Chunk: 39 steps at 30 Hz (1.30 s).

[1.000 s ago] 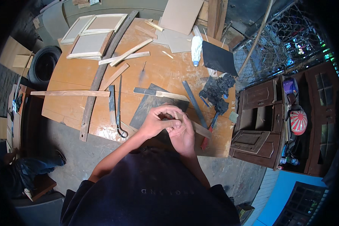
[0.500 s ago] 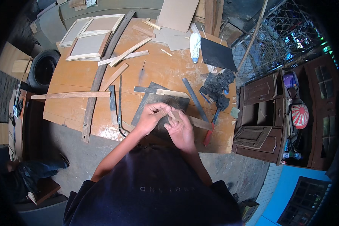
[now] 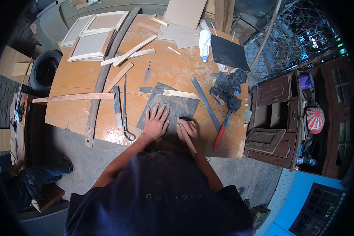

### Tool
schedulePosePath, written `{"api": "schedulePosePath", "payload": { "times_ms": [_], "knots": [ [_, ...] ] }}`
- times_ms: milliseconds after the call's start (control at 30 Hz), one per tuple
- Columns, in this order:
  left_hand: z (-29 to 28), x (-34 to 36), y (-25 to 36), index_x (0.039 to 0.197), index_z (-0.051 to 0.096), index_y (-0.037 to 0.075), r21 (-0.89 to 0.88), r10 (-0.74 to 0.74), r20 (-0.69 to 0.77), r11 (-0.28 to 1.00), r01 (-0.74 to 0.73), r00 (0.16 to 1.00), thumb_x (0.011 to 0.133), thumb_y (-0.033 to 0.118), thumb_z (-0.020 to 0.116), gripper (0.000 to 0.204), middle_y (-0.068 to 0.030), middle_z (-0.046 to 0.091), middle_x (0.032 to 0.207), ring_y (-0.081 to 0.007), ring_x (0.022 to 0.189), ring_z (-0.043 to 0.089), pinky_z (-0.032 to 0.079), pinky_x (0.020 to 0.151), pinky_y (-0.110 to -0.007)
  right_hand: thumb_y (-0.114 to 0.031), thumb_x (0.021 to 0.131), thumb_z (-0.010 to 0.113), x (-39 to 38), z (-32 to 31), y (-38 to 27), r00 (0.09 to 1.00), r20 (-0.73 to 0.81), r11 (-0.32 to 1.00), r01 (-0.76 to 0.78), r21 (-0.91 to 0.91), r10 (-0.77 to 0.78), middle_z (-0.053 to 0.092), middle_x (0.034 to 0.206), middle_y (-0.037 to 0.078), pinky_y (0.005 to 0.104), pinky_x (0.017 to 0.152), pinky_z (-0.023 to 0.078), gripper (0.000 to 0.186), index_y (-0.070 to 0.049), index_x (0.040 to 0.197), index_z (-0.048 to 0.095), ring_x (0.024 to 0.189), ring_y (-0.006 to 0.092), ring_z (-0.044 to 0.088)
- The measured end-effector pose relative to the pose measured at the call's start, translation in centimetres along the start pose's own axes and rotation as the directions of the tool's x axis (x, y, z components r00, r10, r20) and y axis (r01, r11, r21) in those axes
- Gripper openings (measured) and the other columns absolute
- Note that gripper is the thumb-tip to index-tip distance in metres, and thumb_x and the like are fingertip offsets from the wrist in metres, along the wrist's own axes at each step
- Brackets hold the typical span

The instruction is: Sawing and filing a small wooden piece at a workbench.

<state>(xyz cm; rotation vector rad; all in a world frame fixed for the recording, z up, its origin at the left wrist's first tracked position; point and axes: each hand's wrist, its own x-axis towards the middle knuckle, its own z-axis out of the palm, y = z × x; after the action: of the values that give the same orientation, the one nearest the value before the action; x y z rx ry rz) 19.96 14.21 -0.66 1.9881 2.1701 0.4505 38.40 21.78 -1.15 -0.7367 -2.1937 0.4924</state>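
My left hand (image 3: 156, 121) lies flat with fingers spread on a dark grey square sheet (image 3: 181, 108). At the sheet's near right part, my right hand (image 3: 190, 128) is closed around a narrow wooden strip (image 3: 188, 137), which points back toward my body. Across the far part of the sheet lies a pale wooden piece (image 3: 181, 94) with a dark section at its left end. Left of the sheet are a thin saw (image 3: 125, 106) with a looped handle and a half-dark, half-pale flat piece (image 3: 118, 108). To the right lies a dark flat bar (image 3: 205, 103).
A red-handled tool (image 3: 220, 135) and a crumpled black heap (image 3: 228, 91) occupy the table's right side. A long dark beam (image 3: 102, 78) crosses its left part, near loose wooden strips (image 3: 135, 51) and framed panels (image 3: 91, 45). A bottle (image 3: 204, 45) stands far right. Another person's leg (image 3: 47, 177) shows lower left.
Both hands were raised together, holding the wooden strip. My left hand has let go and now lies flat on the sheet; my right hand has lowered, the strip swung toward my body.
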Motion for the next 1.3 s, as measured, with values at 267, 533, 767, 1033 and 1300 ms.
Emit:
{"api": "schedulePosePath", "payload": {
  "times_ms": [267, 533, 767, 1033, 1300],
  "knots": [
    [0.2, 1.0, -0.2, 0.155, 0.034, 0.017, 0.082, 0.050, 0.106, 0.995, -0.059, 0.993, 0.099, 0.042, 0.046, 0.062, -0.0052, 0.024, 0.164, -0.0319, 0.152, 0.016, 0.010, 0.120, -0.061, -0.008, 0.083, 0.068, 0.8, 0.8, -0.1, 0.998, 0.017, 0.996, -0.051, -0.074, 0.052, 0.065, 0.084, 0.008, 0.0392, 0.068, 0.044, 0.019, -0.003, 0.102, 0.068, 0.075, 0.0263, 0.060],
    [-0.1, 1.2, -0.1, 0.155, 0.034, 0.018, 0.081, 0.037, 0.148, 0.996, -0.049, 0.988, 0.099, 0.043, 0.047, 0.063, -0.0043, 0.024, 0.164, -0.0312, 0.153, 0.015, 0.009, 0.120, -0.062, -0.008, 0.083, 0.068, 4.9, 2.1, 2.5, 0.999, 0.000, 0.984, -0.045, -0.173, 0.046, 0.064, 0.081, 0.007, 0.0385, 0.066, 0.041, 0.018, -0.005, 0.101, 0.068, 0.074, 0.0241, 0.060],
    [-0.1, 1.2, 0.0, 0.155, 0.034, 0.018, 0.067, 0.040, 0.137, 0.997, -0.050, 0.990, 0.098, 0.043, 0.050, 0.064, -0.0051, 0.025, 0.164, -0.0315, 0.152, 0.016, 0.011, 0.119, -0.062, -0.008, 0.083, 0.068, 6.0, 2.8, 3.8, 0.997, -0.007, 0.982, -0.077, -0.173, 0.077, 0.065, 0.078, 0.012, 0.0423, 0.068, 0.048, 0.012, -0.005, 0.094, 0.067, 0.075, 0.0308, 0.063],
    [-0.6, 1.4, 0.0, 0.154, 0.036, 0.018, 0.071, 0.034, 0.143, 0.996, -0.045, 0.989, 0.098, 0.042, 0.050, 0.063, -0.0048, 0.026, 0.163, -0.0316, 0.151, 0.018, 0.012, 0.119, -0.062, -0.006, 0.085, 0.066, -0.8, 0.4, -0.5, 0.990, 0.124, 0.997, -0.070, -0.026, 0.073, 0.061, 0.077, 0.011, 0.0391, 0.067, 0.047, 0.013, -0.001, 0.097, 0.066, 0.073, 0.0286, 0.061],
    [-0.1, 1.2, 0.0, 0.154, 0.035, 0.018, 0.083, 0.052, 0.139, 0.994, -0.064, 0.989, 0.098, 0.042, 0.049, 0.063, -0.0047, 0.026, 0.163, -0.0318, 0.151, 0.019, 0.012, 0.119, -0.062, -0.001, 0.083, 0.066, 3.4, 2.8, 2.7, 0.998, 0.044, 0.999, 0.034, -0.002, -0.034, 0.060, 0.080, 0.014, 0.0418, 0.067, 0.048, 0.017, 0.000, 0.100, 0.065, 0.074, 0.0310, 0.059]
  ]
}}
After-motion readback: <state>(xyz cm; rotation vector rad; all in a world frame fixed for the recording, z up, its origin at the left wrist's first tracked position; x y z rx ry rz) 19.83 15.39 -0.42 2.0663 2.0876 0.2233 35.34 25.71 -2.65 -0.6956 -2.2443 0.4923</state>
